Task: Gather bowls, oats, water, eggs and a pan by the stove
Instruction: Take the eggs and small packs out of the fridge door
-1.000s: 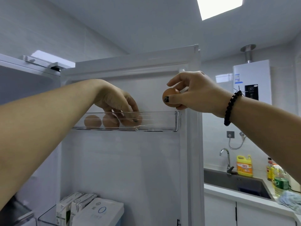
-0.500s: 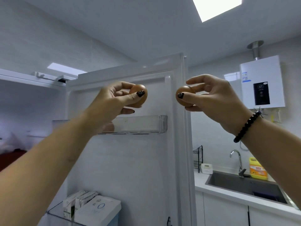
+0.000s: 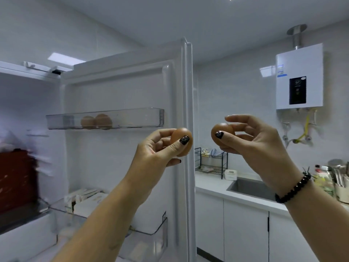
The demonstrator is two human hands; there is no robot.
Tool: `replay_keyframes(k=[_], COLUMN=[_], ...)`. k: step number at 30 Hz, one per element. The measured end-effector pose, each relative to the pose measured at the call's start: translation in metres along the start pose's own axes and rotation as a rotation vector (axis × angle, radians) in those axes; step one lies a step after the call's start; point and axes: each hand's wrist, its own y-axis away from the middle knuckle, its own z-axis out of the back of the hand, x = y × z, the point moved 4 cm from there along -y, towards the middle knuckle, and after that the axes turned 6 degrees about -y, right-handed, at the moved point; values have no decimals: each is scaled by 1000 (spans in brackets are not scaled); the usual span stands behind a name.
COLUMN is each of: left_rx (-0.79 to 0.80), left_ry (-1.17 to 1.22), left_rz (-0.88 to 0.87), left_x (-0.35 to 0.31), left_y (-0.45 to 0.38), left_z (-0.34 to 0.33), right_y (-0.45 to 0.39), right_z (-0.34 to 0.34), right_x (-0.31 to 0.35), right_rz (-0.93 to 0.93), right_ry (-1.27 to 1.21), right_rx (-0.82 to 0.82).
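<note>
My left hand [image 3: 156, 148] pinches a brown egg [image 3: 178, 136] between thumb and fingers, in front of the open fridge door [image 3: 132, 87]. My right hand [image 3: 253, 142] holds a second brown egg [image 3: 220, 128] the same way, just right of the door's edge. Both hands hang level, about a hand's width apart. Two more brown eggs [image 3: 96, 121] lie side by side in the clear upper door shelf [image 3: 136, 118], above and left of my left hand.
White cartons [image 3: 85, 201] stand in the lower door shelf. To the right runs a white counter [image 3: 209, 186] with a sink [image 3: 251, 188], a black dish rack [image 3: 211, 163] and bottles and utensils [image 3: 334, 178] at the far right. A water heater [image 3: 299, 78] hangs on the wall.
My left hand lifted an egg out of the upper door shelf and drew back from it. Both hands have come lower, each with its egg; the view has pulled back and turned right.
</note>
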Motion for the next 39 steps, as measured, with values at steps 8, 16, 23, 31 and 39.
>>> replay_keyframes(k=[8, 16, 23, 31, 39], left_rx=[-32, 27, 93, 46, -73], left_ry=[169, 316, 347, 383, 373], left_rz=[151, 324, 344, 437, 508], left_x=[56, 108, 151, 200, 264], left_y=[34, 50, 33, -10, -93], left_z=[-38, -100, -136, -197, -293], right_y=[32, 36, 52, 35, -38], right_z=[31, 56, 94, 160, 246], right_x=[-31, -77, -121, -172, -245], right_rz=[-109, -224, -257, -315, -323], right_ry=[-34, 67, 114, 211, 230], right_rx=[-89, -213, -324, -366, -282])
